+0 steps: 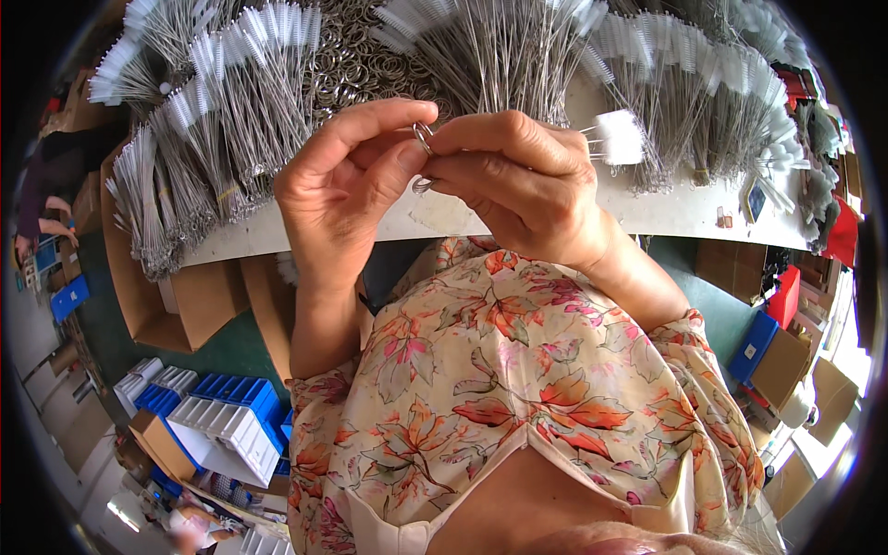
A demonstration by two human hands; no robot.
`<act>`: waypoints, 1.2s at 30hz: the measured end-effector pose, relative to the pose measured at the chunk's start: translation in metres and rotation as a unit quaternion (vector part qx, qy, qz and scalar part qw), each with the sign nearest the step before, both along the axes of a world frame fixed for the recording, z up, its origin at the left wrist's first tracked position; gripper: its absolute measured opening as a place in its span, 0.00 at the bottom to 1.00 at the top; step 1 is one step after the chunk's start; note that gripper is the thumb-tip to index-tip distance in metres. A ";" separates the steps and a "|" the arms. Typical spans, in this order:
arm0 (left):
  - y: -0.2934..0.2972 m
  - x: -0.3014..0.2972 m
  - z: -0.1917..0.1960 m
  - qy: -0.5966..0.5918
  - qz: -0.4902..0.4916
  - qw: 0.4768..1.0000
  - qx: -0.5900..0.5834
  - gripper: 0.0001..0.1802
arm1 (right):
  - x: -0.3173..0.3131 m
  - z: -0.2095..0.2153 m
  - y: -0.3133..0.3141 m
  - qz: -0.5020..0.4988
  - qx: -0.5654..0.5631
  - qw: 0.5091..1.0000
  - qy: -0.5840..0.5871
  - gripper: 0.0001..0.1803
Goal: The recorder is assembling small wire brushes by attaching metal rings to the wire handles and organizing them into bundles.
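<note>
My left hand pinches a shiny metal split ring between thumb and forefinger, above the near edge of the white table. Close against it, the fingertips of my right hand meet the ring. That hand is closed around a few thin wire brushes, whose white bristle heads stick out to its right. Small wire loops show below the ring, by the right fingertips. Whether any loop is threaded on the ring, I cannot tell.
A heap of metal rings lies beyond my hands. Bundles of wire brushes stand left, centre and right. Cardboard boxes, white and blue crates fill the left floor; a person's hands show far left.
</note>
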State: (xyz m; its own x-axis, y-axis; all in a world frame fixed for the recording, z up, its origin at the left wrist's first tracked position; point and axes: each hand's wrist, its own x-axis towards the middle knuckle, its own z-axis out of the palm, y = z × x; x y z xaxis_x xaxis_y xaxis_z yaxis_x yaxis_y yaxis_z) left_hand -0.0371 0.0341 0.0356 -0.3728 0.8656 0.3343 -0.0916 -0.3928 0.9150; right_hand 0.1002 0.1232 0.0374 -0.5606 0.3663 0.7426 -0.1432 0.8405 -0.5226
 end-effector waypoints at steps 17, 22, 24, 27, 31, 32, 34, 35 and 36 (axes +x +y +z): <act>-0.005 -0.014 0.013 0.235 0.127 0.962 0.049 0.16 | -0.012 0.029 0.005 0.169 -0.625 0.757 -0.089 0.10; -0.009 -0.023 0.011 0.155 0.018 0.988 -0.006 0.15 | -0.011 0.030 0.013 0.156 -0.561 0.796 -0.162 0.09; -0.008 -0.027 0.011 0.154 0.015 0.988 -0.015 0.15 | -0.011 0.030 0.014 0.159 -0.494 0.827 -0.219 0.09; -0.006 -0.032 0.011 0.109 -0.011 0.994 -0.029 0.14 | -0.009 0.033 0.014 0.176 -0.513 0.810 -0.221 0.08; -0.007 -0.044 0.015 0.046 -0.089 0.983 -0.152 0.15 | -0.006 0.018 0.006 0.176 -0.557 0.789 -0.189 0.09; -0.007 -0.048 0.014 0.092 -0.111 0.970 -0.195 0.14 | -0.004 0.010 -0.004 0.142 -0.546 0.806 -0.180 0.08; -0.003 -0.066 -0.005 0.145 -0.079 0.961 -0.223 0.12 | 0.001 -0.036 -0.020 0.077 -0.315 0.925 -0.198 0.07; 0.000 -0.084 -0.012 0.163 -0.019 0.956 -0.243 0.11 | 0.003 -0.057 -0.028 0.060 -0.222 0.953 -0.199 0.05; -0.001 -0.103 -0.019 0.177 0.043 0.946 -0.267 0.10 | 0.008 -0.068 -0.035 0.054 -0.151 0.944 -0.288 0.06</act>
